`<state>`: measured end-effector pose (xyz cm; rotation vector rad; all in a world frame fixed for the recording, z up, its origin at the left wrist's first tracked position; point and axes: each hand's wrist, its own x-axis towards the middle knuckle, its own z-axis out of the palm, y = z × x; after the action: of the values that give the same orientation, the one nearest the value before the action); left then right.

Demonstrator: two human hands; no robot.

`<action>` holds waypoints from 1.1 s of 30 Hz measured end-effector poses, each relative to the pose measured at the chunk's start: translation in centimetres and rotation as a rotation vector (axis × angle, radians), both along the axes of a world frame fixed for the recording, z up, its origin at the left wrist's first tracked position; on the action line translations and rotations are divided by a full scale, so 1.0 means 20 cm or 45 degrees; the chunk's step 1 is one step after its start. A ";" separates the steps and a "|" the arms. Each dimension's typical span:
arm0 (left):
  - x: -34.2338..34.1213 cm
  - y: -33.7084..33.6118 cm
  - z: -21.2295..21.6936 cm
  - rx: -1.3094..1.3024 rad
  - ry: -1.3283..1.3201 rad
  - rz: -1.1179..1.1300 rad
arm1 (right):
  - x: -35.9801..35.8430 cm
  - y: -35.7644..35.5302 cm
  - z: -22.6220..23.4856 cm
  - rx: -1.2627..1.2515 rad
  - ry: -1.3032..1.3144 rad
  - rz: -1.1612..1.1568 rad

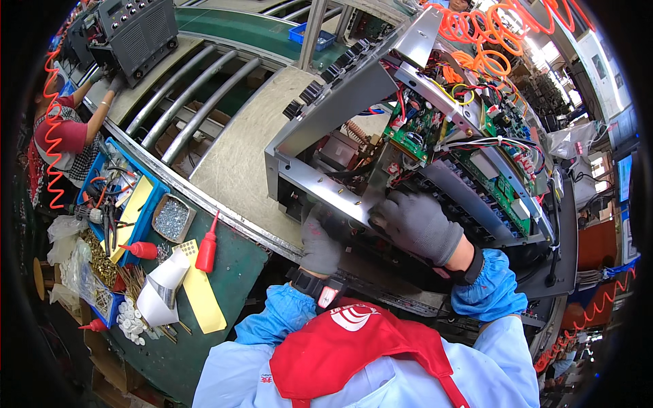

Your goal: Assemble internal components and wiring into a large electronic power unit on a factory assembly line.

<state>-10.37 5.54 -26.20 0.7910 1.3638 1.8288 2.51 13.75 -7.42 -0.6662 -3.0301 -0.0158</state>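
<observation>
An open metal machine chassis [320,189] stands in front of me, with green circuit boards [411,139] and bundles of wires inside. My right hand [418,228], in a grey glove, reaches into its near side, just behind the bare metal crossbar. Its fingers are curled together; what they hold, if anything, is hidden. Below the crossbar's left part is my left hand [321,243], also gloved in grey. The chassis edge and shadow cover its fingertips, so their grip does not show.
At the left, a green bench [235,289] bears red squeeze bottles [207,250], a tray of screws [173,219], yellow sheets and a blue bin [160,188]. Metal rollers [180,98] lie beyond. A co-worker [68,129] handles a dark machine [136,37]. Orange coiled hoses [486,37] hang overhead.
</observation>
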 end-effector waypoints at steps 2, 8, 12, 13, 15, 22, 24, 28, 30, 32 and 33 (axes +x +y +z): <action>0.00 0.00 0.00 -0.046 0.177 0.025 | 0.00 0.00 -0.01 0.045 0.001 -0.001; -0.01 0.00 0.04 -0.043 0.143 -0.003 | 0.02 -0.01 -0.01 0.035 -0.037 -0.032; 0.01 0.02 -0.03 0.058 -0.481 -0.009 | 0.01 0.00 0.00 -0.027 0.000 0.022; 0.00 0.00 -0.02 0.002 -0.153 -0.020 | 0.01 0.00 0.01 -0.040 0.014 0.033; -0.01 0.00 0.02 -0.052 0.175 -0.033 | 0.01 0.00 0.00 -0.013 0.003 0.035; 0.00 0.01 -0.04 -0.052 0.207 0.057 | -0.02 -0.03 0.00 0.159 -0.038 -0.009; 0.00 0.02 -0.06 -0.047 0.169 0.072 | -0.02 -0.03 0.01 0.157 -0.046 -0.018; 0.00 0.02 -0.15 -0.070 0.054 -0.013 | -0.04 -0.03 0.03 0.082 -0.049 -0.046; 0.00 0.03 -0.11 -0.060 -0.119 -0.044 | -0.02 -0.02 0.02 0.037 -0.040 -0.097; 0.00 0.02 -0.06 -0.019 0.140 0.001 | -0.01 -0.02 0.00 -0.008 -0.030 -0.142; 0.01 0.02 -0.08 -0.019 0.139 0.005 | -0.01 -0.02 -0.01 -0.035 0.016 -0.178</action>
<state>-10.10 6.02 -27.90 0.8928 1.4467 1.7990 2.30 13.33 -7.60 -0.8752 -2.9702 0.0252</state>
